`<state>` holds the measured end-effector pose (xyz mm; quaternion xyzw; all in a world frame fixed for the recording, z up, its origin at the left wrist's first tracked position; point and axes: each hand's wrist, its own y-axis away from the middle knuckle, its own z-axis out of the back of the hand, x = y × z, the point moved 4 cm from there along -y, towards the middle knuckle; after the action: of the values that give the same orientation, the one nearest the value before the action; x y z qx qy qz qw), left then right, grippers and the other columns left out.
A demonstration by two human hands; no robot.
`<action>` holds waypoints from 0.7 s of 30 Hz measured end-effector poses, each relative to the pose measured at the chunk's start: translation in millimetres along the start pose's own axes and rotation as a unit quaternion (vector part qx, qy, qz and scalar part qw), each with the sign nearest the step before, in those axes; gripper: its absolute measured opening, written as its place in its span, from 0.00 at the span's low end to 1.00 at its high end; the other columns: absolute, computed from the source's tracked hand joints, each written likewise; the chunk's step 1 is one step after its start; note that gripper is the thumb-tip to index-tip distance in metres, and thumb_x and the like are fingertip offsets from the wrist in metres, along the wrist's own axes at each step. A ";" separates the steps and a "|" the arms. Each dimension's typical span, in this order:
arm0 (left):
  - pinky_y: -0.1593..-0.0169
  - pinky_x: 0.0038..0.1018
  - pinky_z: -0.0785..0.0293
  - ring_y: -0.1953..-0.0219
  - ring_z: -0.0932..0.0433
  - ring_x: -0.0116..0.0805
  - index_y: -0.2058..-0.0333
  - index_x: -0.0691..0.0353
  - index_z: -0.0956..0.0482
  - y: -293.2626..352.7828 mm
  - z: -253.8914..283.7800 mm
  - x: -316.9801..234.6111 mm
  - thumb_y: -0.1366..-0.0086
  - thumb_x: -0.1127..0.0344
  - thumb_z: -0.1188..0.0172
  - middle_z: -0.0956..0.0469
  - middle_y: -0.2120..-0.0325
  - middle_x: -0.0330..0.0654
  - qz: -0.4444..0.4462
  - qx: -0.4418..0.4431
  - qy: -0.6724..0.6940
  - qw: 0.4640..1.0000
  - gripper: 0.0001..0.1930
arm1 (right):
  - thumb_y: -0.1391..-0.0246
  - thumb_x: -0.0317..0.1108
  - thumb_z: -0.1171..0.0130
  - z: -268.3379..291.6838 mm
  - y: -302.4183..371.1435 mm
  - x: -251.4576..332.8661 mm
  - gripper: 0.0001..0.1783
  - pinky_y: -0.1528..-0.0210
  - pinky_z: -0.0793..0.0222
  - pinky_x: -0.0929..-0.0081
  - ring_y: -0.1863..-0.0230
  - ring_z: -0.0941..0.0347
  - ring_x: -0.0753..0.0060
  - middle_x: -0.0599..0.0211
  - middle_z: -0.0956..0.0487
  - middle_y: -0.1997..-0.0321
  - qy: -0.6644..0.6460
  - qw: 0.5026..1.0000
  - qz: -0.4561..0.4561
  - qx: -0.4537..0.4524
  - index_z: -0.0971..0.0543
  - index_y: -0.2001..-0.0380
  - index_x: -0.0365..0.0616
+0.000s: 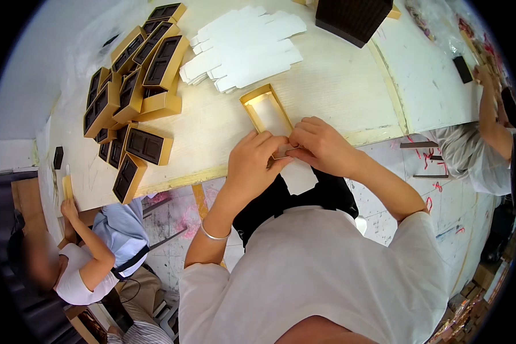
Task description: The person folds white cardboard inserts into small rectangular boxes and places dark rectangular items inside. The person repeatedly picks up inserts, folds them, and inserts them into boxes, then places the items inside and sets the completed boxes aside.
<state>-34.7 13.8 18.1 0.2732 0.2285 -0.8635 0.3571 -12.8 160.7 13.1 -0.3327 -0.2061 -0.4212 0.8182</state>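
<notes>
Near the table's front edge lies a shallow gold-edged carton, its walls standing up along the far end and sides and its inside pale. My left hand pinches the carton's near left corner. On the near right corner, my right hand grips with thumb and fingers bent close together. Between the two hands, the near end wall is partly hidden by my fingers. A white flap reaches from that end over the table edge toward my lap. Whether it belongs to the carton is hard to make out.
Left of the hands is a heap of gold boxes with dark brown inserts. Flat white card blanks are stacked beyond the carton. A dark brown ribbed container stands farther back. Co-workers sit at the left and right.
</notes>
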 end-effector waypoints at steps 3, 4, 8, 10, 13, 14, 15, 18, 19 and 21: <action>0.70 0.28 0.30 0.73 0.28 0.35 0.72 0.62 0.19 3.0 -5.9 -2.0 0.52 0.69 0.32 0.30 0.79 0.39 -0.004 -0.035 -0.007 0.999 0.08 | 0.56 0.26 0.38 4.6 -1.1 1.7 0.15 0.61 0.35 0.64 0.66 0.31 0.55 0.59 0.29 0.73 -0.038 0.998 -0.058 0.008 0.27 0.63 0.40; 0.71 0.27 0.30 0.74 0.28 0.35 0.73 0.63 0.19 4.7 -6.7 0.3 0.52 0.70 0.32 0.30 0.79 0.39 -0.001 -0.037 0.007 0.999 0.07 | 0.55 0.25 0.39 7.2 -0.9 4.2 0.17 0.60 0.35 0.64 0.65 0.31 0.55 0.59 0.28 0.72 -0.052 0.995 -0.085 0.013 0.27 0.59 0.39; 0.75 0.26 0.31 0.79 0.28 0.34 0.76 0.64 0.20 7.2 -4.9 10.3 0.51 0.71 0.33 0.31 0.80 0.40 0.024 -0.035 0.049 0.998 0.05 | 0.60 0.16 0.43 23.9 12.0 13.8 0.28 0.53 0.34 0.64 0.54 0.31 0.56 0.55 0.28 0.54 0.025 0.993 -0.076 0.089 0.27 0.50 0.41; 0.75 0.25 0.32 0.80 0.28 0.34 0.76 0.65 0.20 5.3 -2.7 8.7 0.51 0.71 0.33 0.31 0.80 0.40 0.036 -0.027 0.051 0.998 0.05 | 0.62 0.15 0.46 21.3 26.2 21.8 0.31 0.51 0.34 0.64 0.50 0.32 0.55 0.52 0.30 0.46 0.123 0.992 0.006 0.036 0.28 0.48 0.41; 0.74 0.26 0.31 0.79 0.28 0.34 0.75 0.64 0.20 2.7 -1.1 6.4 0.50 0.70 0.33 0.30 0.79 0.40 0.054 -0.001 0.053 0.997 0.06 | 0.62 0.17 0.43 -2.1 38.9 15.9 0.31 0.53 0.33 0.64 0.51 0.30 0.54 0.51 0.32 0.43 0.103 0.993 0.052 -0.018 0.28 0.48 0.39; 0.72 0.27 0.31 0.77 0.28 0.35 0.73 0.63 0.21 3.0 0.2 6.8 0.50 0.69 0.34 0.29 0.78 0.39 0.068 0.015 0.065 0.995 0.06 | 0.61 0.19 0.43 -5.6 39.4 15.9 0.30 0.55 0.33 0.65 0.53 0.29 0.54 0.51 0.31 0.44 0.089 0.993 0.063 -0.045 0.28 0.48 0.38; 0.71 0.28 0.31 0.76 0.29 0.35 0.71 0.62 0.21 3.2 1.3 8.3 0.49 0.68 0.35 0.27 0.77 0.38 0.080 0.031 0.077 0.993 0.07 | 0.61 0.17 0.42 -5.0 36.7 15.6 0.29 0.56 0.32 0.66 0.54 0.29 0.55 0.52 0.30 0.46 0.058 0.995 0.065 -0.054 0.27 0.50 0.38; 0.70 0.25 0.30 0.75 0.28 0.31 0.60 0.62 0.26 1.1 13.7 20.4 0.45 0.64 0.35 0.23 0.70 0.41 0.081 0.063 0.288 0.952 0.16 | 0.60 0.16 0.41 -3.5 23.9 8.4 0.23 0.59 0.32 0.70 0.58 0.30 0.59 0.55 0.30 0.51 -0.055 0.995 0.032 -0.075 0.25 0.56 0.39; 0.69 0.24 0.30 0.75 0.29 0.29 0.54 0.62 0.32 0.4 15.9 21.1 0.40 0.61 0.38 0.22 0.64 0.45 0.038 0.079 0.306 0.948 0.19 | 0.58 0.16 0.41 -5.7 18.8 5.0 0.20 0.61 0.32 0.72 0.60 0.30 0.61 0.57 0.30 0.54 -0.104 0.991 -0.004 -0.079 0.25 0.58 0.39; 0.68 0.23 0.30 0.75 0.28 0.30 0.55 0.62 0.32 4.4 11.8 21.2 0.39 0.61 0.40 0.23 0.63 0.45 0.083 0.064 0.258 0.960 0.18 | 0.50 0.20 0.41 -10.1 12.5 -1.0 0.10 0.64 0.33 0.76 0.65 0.32 0.67 0.59 0.31 0.61 -0.207 0.969 -0.084 -0.108 0.25 0.63 0.40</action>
<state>-47.7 -6.4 12.6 0.5271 0.2338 -0.7439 0.3377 -2.4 159.3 0.8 -0.4808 -0.3517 -0.4304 0.6782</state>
